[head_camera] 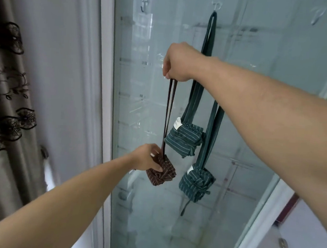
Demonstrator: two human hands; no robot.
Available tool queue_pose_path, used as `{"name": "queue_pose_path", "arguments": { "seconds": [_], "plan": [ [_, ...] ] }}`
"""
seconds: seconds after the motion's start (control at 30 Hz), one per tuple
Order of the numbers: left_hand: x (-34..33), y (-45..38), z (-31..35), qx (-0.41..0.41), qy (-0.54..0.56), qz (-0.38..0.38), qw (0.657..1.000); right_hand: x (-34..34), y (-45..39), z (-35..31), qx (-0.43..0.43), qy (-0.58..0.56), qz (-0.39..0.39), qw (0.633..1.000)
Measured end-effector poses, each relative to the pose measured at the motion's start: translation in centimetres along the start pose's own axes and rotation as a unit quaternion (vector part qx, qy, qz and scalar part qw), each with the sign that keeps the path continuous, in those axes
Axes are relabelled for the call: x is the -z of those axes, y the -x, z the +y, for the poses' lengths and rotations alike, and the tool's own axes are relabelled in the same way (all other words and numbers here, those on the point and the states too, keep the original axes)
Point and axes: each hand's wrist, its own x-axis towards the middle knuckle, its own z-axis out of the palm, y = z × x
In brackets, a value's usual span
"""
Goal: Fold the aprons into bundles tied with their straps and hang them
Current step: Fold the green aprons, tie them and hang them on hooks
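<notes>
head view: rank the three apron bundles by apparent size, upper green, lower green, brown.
1. upper green bundle and lower green bundle: too alike to rank.
2. brown bundle: looks smallest, though the left hand covers part of it, so unsure. The right hand holds its strap.

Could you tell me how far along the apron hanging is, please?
Done: two green striped apron bundles hang from the middle clear hook. In hand: the right hand pinches the strap of a tied brown striped apron bundle, which the left hand grips. Left: hanging it, perhaps on the free left hook.
</notes>
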Motion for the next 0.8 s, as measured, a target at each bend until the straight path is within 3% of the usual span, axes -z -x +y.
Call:
{"name": "queue_pose_path", "arguments": {
  "seconds": [0.13, 0.3, 0.37, 0.47, 0.57, 0.67, 0.73, 0.8],
  "plan": [
    [-2.3, -0.5, -0.2, 0.009, 0.001, 0.090, 0.996, -0.8, 0.7, 0.2, 0.013, -0.011, 0.027, 0.999],
    [-3.4, -0.3, 0.3, 0.008, -0.026, 0.118, 0.993, -1.4, 2.3, 0.7, 0.030, -0.014, 0.037, 0.999],
    [-2.8, -0.1, 0.5, 0.003, -0.039, 0.097, 0.995, -1.4, 3.8, 0.8, 0.035, -0.019, 0.103, 0.994],
    [-2.3, 0.0, 0.5, 0.000, -0.055, 0.085, 0.995, -3.5, 9.7, 0.4, 0.007, -0.139, 0.214, 0.967],
    [-2.5, 0.0, 0.4, -0.001, -0.055, 0.093, 0.994, -10.1, 17.7, 1.1, -0.066, -0.245, 0.249, 0.935],
    [-2.7, -0.1, 0.4, 0.005, -0.034, 0.100, 0.994, -17.6, 22.8, 2.8, -0.225, -0.254, 0.272, 0.900],
    [-2.5, -0.1, 0.4, 0.016, -0.020, 0.099, 0.995, -21.2, 24.3, 3.2, -0.284, -0.225, 0.226, 0.904],
    [-2.0, -0.3, 0.3, 0.027, -0.029, 0.093, 0.995, -23.5, 25.1, 3.0, -0.289, -0.177, 0.181, 0.923]
  ]
}}
